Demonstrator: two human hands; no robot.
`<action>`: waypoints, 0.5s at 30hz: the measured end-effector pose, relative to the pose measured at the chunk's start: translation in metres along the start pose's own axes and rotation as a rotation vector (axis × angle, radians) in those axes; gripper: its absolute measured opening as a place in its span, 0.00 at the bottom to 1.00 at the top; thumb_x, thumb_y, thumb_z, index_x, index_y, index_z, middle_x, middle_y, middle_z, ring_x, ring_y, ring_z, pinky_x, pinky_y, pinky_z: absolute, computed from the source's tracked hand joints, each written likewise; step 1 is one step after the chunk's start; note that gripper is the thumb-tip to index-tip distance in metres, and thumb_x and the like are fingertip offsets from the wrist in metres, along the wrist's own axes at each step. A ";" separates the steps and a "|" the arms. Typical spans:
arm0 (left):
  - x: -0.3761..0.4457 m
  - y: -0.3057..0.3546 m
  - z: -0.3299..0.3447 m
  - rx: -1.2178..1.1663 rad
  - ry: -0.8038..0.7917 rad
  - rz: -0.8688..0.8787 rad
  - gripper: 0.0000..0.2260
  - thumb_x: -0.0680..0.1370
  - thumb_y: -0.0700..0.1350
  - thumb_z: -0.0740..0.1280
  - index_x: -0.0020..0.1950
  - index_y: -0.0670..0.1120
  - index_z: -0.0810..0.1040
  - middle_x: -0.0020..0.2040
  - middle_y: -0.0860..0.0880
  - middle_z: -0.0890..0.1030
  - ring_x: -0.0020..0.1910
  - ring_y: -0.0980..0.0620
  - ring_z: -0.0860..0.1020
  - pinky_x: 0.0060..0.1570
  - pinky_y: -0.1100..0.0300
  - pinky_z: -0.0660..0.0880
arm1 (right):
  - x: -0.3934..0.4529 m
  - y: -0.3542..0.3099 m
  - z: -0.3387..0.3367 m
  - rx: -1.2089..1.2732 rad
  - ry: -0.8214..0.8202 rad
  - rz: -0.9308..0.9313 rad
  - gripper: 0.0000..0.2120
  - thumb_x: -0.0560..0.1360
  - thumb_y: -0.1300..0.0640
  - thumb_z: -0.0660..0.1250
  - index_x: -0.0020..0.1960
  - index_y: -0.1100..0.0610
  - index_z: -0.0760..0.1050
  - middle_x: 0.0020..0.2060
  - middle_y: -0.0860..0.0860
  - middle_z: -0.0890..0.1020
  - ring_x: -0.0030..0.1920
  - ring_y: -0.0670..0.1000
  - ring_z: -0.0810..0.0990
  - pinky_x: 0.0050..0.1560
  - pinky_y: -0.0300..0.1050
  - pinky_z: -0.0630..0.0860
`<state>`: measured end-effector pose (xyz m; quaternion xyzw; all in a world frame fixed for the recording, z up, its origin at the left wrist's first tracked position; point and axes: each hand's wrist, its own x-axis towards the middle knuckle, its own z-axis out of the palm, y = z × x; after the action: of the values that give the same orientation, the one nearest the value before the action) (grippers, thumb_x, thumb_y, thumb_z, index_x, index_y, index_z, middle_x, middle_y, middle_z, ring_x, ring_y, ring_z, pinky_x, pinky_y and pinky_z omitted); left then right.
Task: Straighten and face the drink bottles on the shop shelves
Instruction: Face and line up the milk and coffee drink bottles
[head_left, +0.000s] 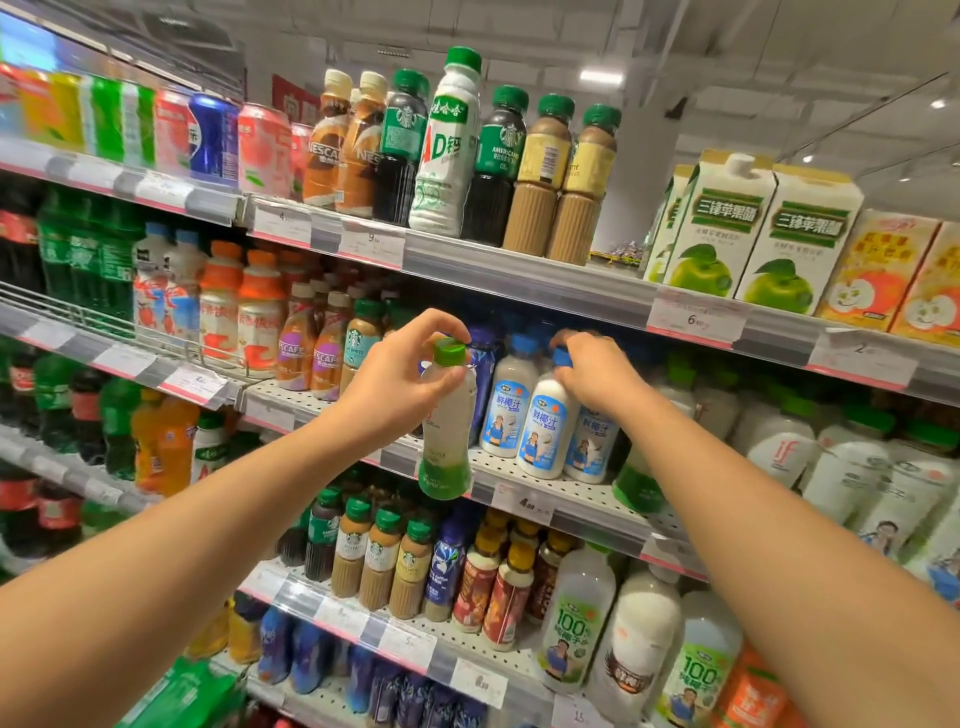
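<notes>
Reaching in from the bottom corners, two bare forearms, converging on the middle shelf (524, 480).

Gripping, with the left hand (400, 371), the neck and green cap of a pale green-capped bottle (445, 441): fingers and thumb curling round the top, the bottle hanging upright in front of the shelf edge, its green base overlapping the price rail, clear of the perforated shelf surface.

Closing, with the right hand (592, 371), over the blue cap of a white blue-capped bottle (545, 428) with a blue label, fingers curled down around the top. Standing on the middle shelf, that bottle, just beside two like it, one on each side, all upright with labels facing out.

Showing just left of the held bottle, small coffee bottles (322, 358) in a row on the same shelf; further right, white bottles with green caps (779, 447), blurred.

Sitting below, on the next shelf down, brown coffee bottles (384, 556) with green caps and large white coconut-drink bottles (576, 618).

Standing above, on the top shelf, a tall white bottle (447, 150) among dark and tan green-capped ones, with cans (260, 148) to the left and green-apple cartons (753, 228) to the right.

Blurring at far left, cola and green soda bottles (78, 249).
</notes>
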<state>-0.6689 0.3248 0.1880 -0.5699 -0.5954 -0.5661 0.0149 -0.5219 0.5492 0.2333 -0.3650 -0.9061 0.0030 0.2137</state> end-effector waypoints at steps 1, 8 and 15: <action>0.000 0.000 0.001 -0.002 -0.004 0.000 0.10 0.79 0.47 0.70 0.58 0.59 0.75 0.57 0.56 0.81 0.61 0.55 0.77 0.54 0.46 0.82 | 0.000 0.001 0.000 0.000 0.004 0.000 0.22 0.80 0.57 0.67 0.73 0.51 0.72 0.67 0.59 0.76 0.67 0.62 0.74 0.64 0.54 0.73; 0.002 0.006 0.014 -0.003 -0.025 -0.003 0.10 0.79 0.47 0.70 0.58 0.59 0.75 0.54 0.58 0.82 0.59 0.61 0.77 0.51 0.50 0.83 | -0.022 0.000 -0.005 0.085 0.094 -0.008 0.24 0.80 0.53 0.66 0.75 0.50 0.69 0.69 0.57 0.74 0.68 0.60 0.73 0.65 0.53 0.71; 0.009 0.020 0.047 -0.094 -0.039 -0.002 0.10 0.79 0.44 0.71 0.57 0.55 0.76 0.50 0.52 0.85 0.50 0.53 0.81 0.45 0.51 0.83 | -0.105 0.002 -0.004 0.428 0.085 -0.091 0.11 0.78 0.51 0.71 0.60 0.49 0.79 0.52 0.43 0.83 0.46 0.41 0.81 0.48 0.37 0.76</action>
<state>-0.6290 0.3575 0.1907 -0.5804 -0.5688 -0.5823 -0.0240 -0.4513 0.4804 0.1966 -0.2700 -0.8904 0.1702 0.3245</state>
